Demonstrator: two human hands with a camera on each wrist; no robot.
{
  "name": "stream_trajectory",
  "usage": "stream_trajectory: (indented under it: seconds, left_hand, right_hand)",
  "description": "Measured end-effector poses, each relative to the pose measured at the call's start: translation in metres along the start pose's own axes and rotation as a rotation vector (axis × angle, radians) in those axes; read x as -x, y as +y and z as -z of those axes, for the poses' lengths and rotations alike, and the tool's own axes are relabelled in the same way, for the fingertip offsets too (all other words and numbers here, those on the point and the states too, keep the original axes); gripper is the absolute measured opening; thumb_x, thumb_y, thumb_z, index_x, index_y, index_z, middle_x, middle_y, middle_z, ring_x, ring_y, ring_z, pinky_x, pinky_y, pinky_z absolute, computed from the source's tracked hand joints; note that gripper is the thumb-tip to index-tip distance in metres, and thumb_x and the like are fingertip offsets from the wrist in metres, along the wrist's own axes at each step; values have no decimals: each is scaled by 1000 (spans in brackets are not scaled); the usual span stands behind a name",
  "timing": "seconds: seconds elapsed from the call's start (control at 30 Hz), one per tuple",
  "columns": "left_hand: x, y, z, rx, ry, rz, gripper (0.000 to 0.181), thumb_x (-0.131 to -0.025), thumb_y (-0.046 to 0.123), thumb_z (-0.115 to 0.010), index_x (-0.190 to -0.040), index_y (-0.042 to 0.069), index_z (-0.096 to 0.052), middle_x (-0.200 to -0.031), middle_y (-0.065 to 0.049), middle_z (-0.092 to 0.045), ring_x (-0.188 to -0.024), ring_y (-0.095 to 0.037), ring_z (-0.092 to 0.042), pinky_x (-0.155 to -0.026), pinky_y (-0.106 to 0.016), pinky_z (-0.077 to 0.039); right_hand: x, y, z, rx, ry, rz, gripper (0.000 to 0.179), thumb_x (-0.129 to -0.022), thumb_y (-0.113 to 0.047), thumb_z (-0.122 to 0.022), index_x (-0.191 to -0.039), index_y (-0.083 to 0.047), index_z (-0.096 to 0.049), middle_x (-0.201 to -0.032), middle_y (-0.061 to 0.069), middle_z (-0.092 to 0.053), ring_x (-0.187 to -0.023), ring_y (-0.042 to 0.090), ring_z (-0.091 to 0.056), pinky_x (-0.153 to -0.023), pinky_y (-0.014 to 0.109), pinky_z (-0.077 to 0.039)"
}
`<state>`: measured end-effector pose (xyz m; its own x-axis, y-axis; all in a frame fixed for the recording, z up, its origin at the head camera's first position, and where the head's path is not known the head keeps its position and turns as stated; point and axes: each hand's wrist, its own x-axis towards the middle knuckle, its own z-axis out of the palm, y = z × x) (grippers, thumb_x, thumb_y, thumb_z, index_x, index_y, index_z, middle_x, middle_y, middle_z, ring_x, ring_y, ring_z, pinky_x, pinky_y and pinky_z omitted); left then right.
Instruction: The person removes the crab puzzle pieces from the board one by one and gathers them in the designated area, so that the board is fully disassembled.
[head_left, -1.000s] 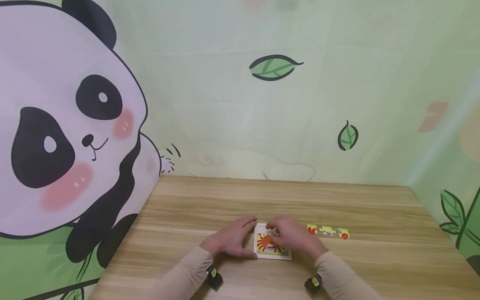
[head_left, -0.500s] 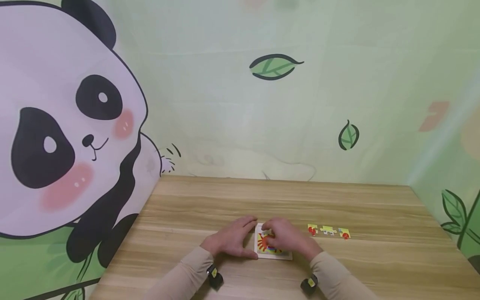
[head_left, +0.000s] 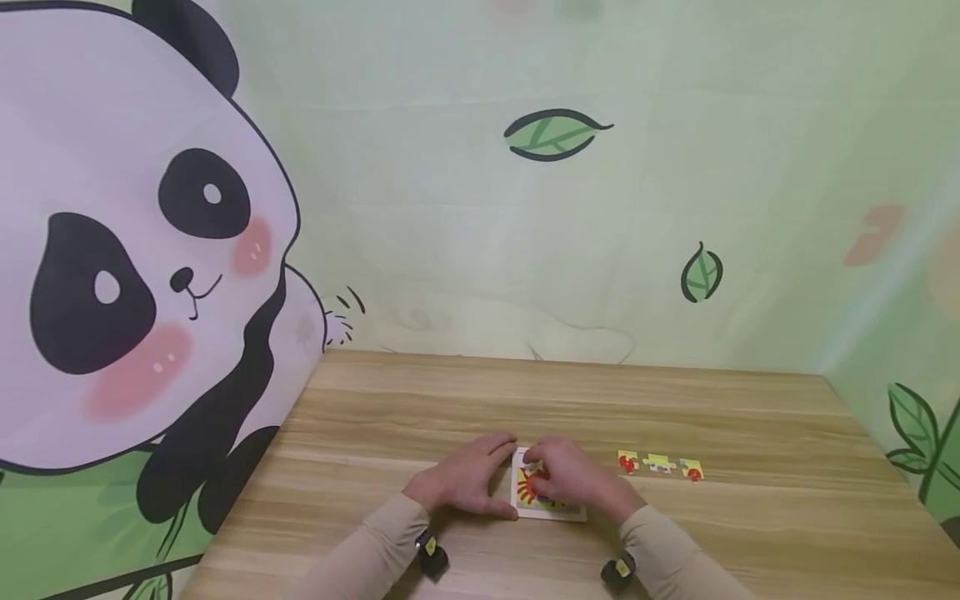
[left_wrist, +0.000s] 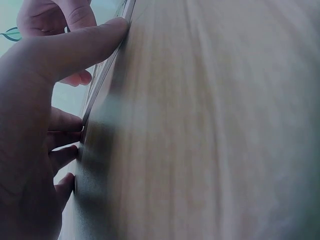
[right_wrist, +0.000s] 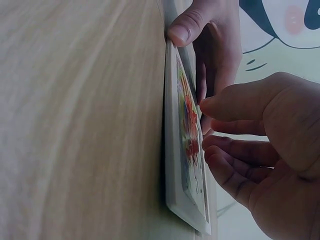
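Right hand (head_left: 576, 473) edges toward nine o'clock, likely aligning the puzzle (head_left: 525, 492), grip unclear; left fingers (left_wrist: 65, 121) apart; next needs gentle pressing.

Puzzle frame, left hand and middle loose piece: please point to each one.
Puzzle frame (head_left: 552, 515): head view, its near edge.
Left hand (head_left: 467, 477): head view, back of the hand.
Middle loose piece (head_left: 659, 460): head view, yellow part.

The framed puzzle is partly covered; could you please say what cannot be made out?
Head view: part of the puzzle, behind the right hand.
Right wrist view: whether that hand holds a piece, its fingers in the way.
Head view: fine details on the loose pieces, too small.
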<state>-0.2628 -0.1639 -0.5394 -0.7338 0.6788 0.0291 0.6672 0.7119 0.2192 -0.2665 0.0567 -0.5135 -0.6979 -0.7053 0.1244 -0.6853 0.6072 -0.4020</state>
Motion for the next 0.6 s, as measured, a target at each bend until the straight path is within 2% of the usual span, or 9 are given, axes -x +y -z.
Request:
stream_trajectory:
  seconds: [0.23, 0.47, 0.6]
  left_hand:
    - [-1, -1, -2, -11, 5, 4, 104, -75, 72, -66, -148, 4, -36, -155, -11, -35, -143, -25, -34, -119, -38, -29]
    - [-1, -1, -2, -14, 12, -9, 103, -76, 71, -66, -147, 3, -38, -154, -12, -36, -142, -26, -35, -118, -38, -31]
    - [-1, -2, -2, -19, 20, -16, 103, -75, 71, -66, -147, 3, -37, -154, -12, -36, -142, -26, -36, -118, -38, -31]
  right_hand:
    - [1, -2, 0, 31, 3, 21, 26, -80, -12, -73, -104, -3, -71, -96, 5, -69, -87, 18, -61, -77, 33, -54]
    - [-1, -2, -2, 65, 22, 67, 21, -77, -11, -74, -97, -5, -71, -84, 1, -65, -78, 12, -55, -72, 30, -50]
    - [-1, -2, -3, 77, 16, 66, 19, -77, -13, -74, -95, -7, -70, -81, -1, -62, -75, 10, -51, -68, 28, -47]
